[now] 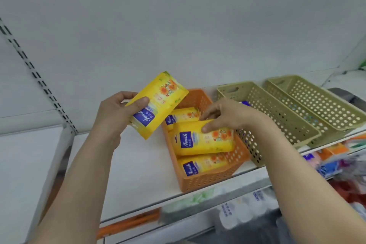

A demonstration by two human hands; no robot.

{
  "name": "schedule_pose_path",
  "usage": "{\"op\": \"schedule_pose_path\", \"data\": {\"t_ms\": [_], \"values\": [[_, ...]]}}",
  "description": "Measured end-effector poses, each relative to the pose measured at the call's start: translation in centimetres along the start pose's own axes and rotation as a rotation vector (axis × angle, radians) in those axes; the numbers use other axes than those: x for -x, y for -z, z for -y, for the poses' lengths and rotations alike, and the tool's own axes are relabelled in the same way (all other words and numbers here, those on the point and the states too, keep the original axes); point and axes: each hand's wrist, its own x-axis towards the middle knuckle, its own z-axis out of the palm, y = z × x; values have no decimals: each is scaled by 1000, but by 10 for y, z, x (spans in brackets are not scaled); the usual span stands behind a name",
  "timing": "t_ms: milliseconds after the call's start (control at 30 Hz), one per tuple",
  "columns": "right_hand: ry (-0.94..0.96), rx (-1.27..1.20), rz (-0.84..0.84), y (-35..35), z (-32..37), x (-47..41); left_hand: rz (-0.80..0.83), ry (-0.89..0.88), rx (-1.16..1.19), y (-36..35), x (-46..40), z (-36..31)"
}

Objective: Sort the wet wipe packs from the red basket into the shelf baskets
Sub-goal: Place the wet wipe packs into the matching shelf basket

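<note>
My left hand point(115, 114) grips a yellow wet wipe pack point(158, 103) with a blue label, held tilted in the air just left of the orange shelf basket point(213, 176). Inside that basket lie three more yellow packs in a row. My right hand point(223, 115) rests its fingers on the top edge of the middle pack point(202, 141), which stands slightly raised above the others. The front pack point(202, 165) and the back pack point(183, 115) lie flat. The red basket is not in view.
Two olive perforated baskets point(277, 117) point(324, 105) stand right of the orange one on the white shelf point(138, 164); the nearer holds a blue-labelled item. Below the shelf edge, blurred packs of goods point(332, 162) fill the lower level. A slotted upright point(39, 79) runs at the left.
</note>
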Motion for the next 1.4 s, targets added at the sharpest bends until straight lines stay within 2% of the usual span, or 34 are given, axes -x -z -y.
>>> {"op": "schedule_pose_path", "data": {"t_ms": [133, 433, 700, 733, 800, 867, 900, 933, 967, 1067, 1133, 1200, 1267, 1333, 1400], "values": [[16, 221, 211, -23, 12, -8, 17, 10, -11, -5, -7, 3], [16, 404, 452, -29, 14, -12, -74, -2, -5, -23, -5, 7], [173, 699, 260, -46, 18, -9, -152, 8, -27, -31, 2, 12], [195, 645, 223, -38, 19, -6, -147, 13, -42, -31, 2, 12], [240, 353, 83, -19, 24, 1, -119, 18, -80, -33, 4, 12], [315, 32, -187, 0, 32, 5, -64, 28, -125, -35, 6, 10], [376, -13, -295, 9, 36, 5, -16, 32, -154, -36, 8, 7], [428, 26, -334, 17, 41, 3, 49, 33, -186, -38, 9, 4], [457, 88, -289, 23, 45, 1, 120, 35, -217, -40, 10, 0], [368, 153, 27, 26, 51, -14, 281, 32, -268, -50, 9, -8], [312, 80, 135, 20, 43, -27, 283, 13, -271, -56, 5, -7], [291, 3, 79, 19, 31, -38, 137, -34, -288, -56, -4, 3], [237, -21, -90, 25, 18, -49, -25, -61, -419, -53, -11, 15], [167, -7, -214, 33, 11, -56, -35, 8, -435, -53, -12, 26], [122, 65, -196, 35, 8, -67, 34, 76, -344, -56, -10, 35]]}}
